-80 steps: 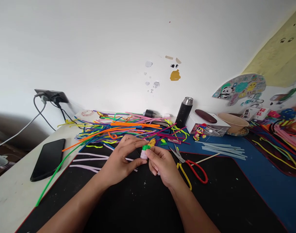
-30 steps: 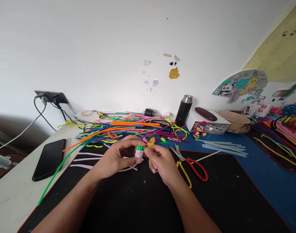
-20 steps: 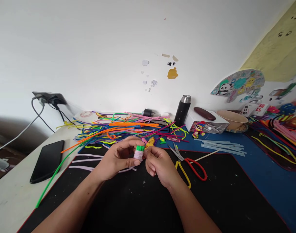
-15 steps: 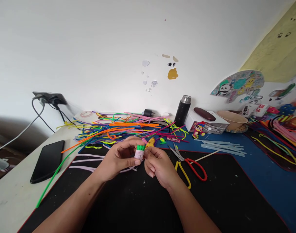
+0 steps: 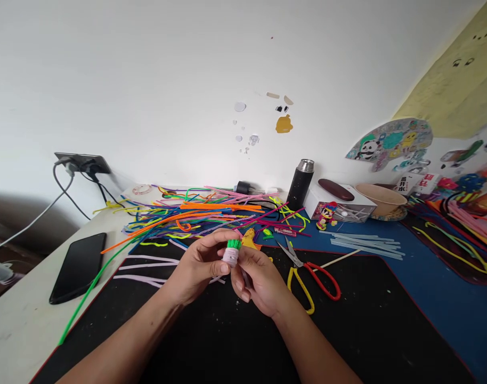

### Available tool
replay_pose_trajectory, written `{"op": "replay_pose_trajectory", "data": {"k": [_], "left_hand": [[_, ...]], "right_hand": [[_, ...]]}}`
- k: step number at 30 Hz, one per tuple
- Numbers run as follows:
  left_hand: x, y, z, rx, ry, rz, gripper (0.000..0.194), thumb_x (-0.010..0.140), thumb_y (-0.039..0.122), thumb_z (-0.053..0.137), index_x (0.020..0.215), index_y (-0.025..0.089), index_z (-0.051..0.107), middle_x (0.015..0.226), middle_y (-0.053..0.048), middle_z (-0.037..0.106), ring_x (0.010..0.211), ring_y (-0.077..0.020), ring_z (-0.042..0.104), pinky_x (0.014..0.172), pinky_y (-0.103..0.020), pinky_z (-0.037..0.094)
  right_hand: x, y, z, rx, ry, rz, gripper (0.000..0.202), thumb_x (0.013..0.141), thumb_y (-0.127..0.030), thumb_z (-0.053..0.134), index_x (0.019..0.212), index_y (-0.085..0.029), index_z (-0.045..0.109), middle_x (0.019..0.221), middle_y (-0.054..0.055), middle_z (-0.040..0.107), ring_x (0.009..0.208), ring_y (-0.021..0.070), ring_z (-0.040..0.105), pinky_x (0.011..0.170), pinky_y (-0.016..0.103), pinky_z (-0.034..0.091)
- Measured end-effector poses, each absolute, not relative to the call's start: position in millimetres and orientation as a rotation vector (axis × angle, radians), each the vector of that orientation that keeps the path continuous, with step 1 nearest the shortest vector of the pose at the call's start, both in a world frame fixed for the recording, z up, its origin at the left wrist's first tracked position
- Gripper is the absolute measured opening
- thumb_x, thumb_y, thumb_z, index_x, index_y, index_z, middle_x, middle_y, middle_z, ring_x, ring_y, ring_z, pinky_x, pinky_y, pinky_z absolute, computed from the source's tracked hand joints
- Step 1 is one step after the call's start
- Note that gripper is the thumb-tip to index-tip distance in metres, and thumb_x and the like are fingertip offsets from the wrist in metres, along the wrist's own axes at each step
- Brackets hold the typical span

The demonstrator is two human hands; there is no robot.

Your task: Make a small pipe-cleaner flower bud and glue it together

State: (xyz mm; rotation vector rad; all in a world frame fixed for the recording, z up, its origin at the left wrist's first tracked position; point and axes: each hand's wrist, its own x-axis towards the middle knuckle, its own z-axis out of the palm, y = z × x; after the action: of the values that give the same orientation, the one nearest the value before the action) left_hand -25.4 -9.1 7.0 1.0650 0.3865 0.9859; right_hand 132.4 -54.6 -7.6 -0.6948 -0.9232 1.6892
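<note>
Between the thumb and fingers of my left hand (image 5: 201, 264) is a small bundle of green pipe cleaners (image 5: 233, 244), standing with its green tops up. Pale lilac pipe cleaner (image 5: 230, 257) is wound round its lower part in a thick band. My right hand (image 5: 257, 277) is closed against the bundle's right side, its fingers curled; a bit of pale lilac strand seems to show between them, mostly hidden. Just behind my hands lies a yellow figure (image 5: 249, 238). Scissors (image 5: 297, 261) with one red and one yellow handle rest open to the right.
A black mat (image 5: 211, 341) lies under my hands. Loose lilac pipe cleaners (image 5: 143, 260) are at left, near a phone (image 5: 78, 266). Behind are a heap of coloured pipe cleaners (image 5: 195, 210), a black flask (image 5: 300, 186), a white box (image 5: 357, 208) and pale blue sticks (image 5: 367, 244).
My right hand has shifted slightly left and down beside the bundle, its fingers curling further under. The bundle has tilted slightly and moved a little right in my left hand.
</note>
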Motion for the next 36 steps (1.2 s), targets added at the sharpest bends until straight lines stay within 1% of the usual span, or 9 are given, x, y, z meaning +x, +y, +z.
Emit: {"op": "replay_pose_trajectory", "data": {"k": [2,7,9,17,25,28,31,33,36], "left_hand": [[-25,-10,5,1.017,0.376,0.94,0.052,0.063,0.03,0.101,0.113,0.03,0.085,0.097,-0.003,0.07,0.081,-0.0164,0.065,0.076,-0.029,0.055],[-25,-9,1,0.977,0.379,0.919,0.054,0.061,0.034,0.102,0.111,0.028,0.085,0.097,-0.004,0.075,0.088,-0.0179,0.067,0.083,-0.029,0.053],[-24,-8,1,0.974,0.386,0.917,0.054,0.061,0.033,0.102,0.112,0.028,0.085,0.098,-0.005,0.076,0.091,-0.019,0.068,0.085,-0.03,0.053],[-24,-9,-5,0.906,0.363,0.862,0.056,0.063,0.033,0.101,0.116,0.03,0.083,0.097,-0.002,0.076,0.086,-0.0178,0.069,0.087,-0.032,0.052],[-24,-7,-3,1.062,0.363,0.894,0.057,0.073,0.034,0.095,0.127,0.033,0.078,0.116,-0.006,0.076,0.106,-0.0239,0.069,0.096,-0.036,0.051],[-29,-6,3,1.208,0.36,0.899,0.056,0.078,0.033,0.092,0.132,0.031,0.075,0.127,-0.01,0.074,0.118,-0.0289,0.067,0.104,-0.043,0.05],[-36,-5,12,1.54,0.432,0.941,0.051,0.082,0.034,0.09,0.131,0.028,0.076,0.137,-0.013,0.068,0.133,-0.0329,0.058,0.115,-0.047,0.043],[-39,-5,16,1.789,0.536,0.97,0.05,0.084,0.034,0.089,0.132,0.03,0.076,0.134,-0.012,0.068,0.131,-0.0321,0.057,0.116,-0.048,0.041],[-42,-5,19,2.018,0.655,1.019,0.047,0.087,0.034,0.086,0.133,0.034,0.075,0.125,-0.009,0.071,0.122,-0.0287,0.06,0.111,-0.045,0.045]], "right_hand": [[132,-55,-7,-0.659,-0.929,1.707,0.045,0.094,-0.061,0.073,0.099,-0.016,0.073,0.051,-0.007,0.056,0.034,0.0065,0.04,0.035,0.021,0.024],[132,-56,-8,-0.625,-0.893,1.683,0.047,0.089,-0.061,0.079,0.079,-0.019,0.062,0.045,-0.009,0.049,0.032,0.0061,0.036,0.035,0.021,0.025],[133,-56,-8,-0.648,-0.889,1.659,0.048,0.088,-0.061,0.08,0.076,-0.019,0.06,0.044,-0.01,0.046,0.032,0.0058,0.034,0.035,0.021,0.024],[134,-56,-3,-0.614,-0.904,1.68,0.046,0.089,-0.061,0.079,0.083,-0.017,0.065,0.046,-0.008,0.05,0.032,0.0059,0.035,0.035,0.021,0.024],[137,-54,-5,-0.668,-0.89,1.643,0.048,0.088,-0.061,0.079,0.077,-0.019,0.06,0.042,-0.012,0.039,0.032,0.0056,0.032,0.035,0.021,0.022],[139,-53,-5,-0.74,-0.906,1.6,0.05,0.088,-0.062,0.079,0.073,-0.02,0.054,0.042,-0.013,0.036,0.033,0.0059,0.033,0.036,0.021,0.023],[141,-52,-5,-0.838,-0.95,1.553,0.048,0.089,-0.062,0.078,0.078,-0.019,0.059,0.043,-0.012,0.038,0.033,0.0061,0.034,0.037,0.02,0.025],[142,-52,-6,-0.9,-0.993,1.517,0.047,0.088,-0.063,0.078,0.082,-0.018,0.063,0.043,-0.012,0.04,0.033,0.0064,0.036,0.037,0.02,0.027],[142,-51,-9,-0.978,-1.049,1.458,0.048,0.087,-0.064,0.078,0.081,-0.018,0.064,0.042,-0.012,0.041,0.033,0.0067,0.038,0.037,0.02,0.028]]}}
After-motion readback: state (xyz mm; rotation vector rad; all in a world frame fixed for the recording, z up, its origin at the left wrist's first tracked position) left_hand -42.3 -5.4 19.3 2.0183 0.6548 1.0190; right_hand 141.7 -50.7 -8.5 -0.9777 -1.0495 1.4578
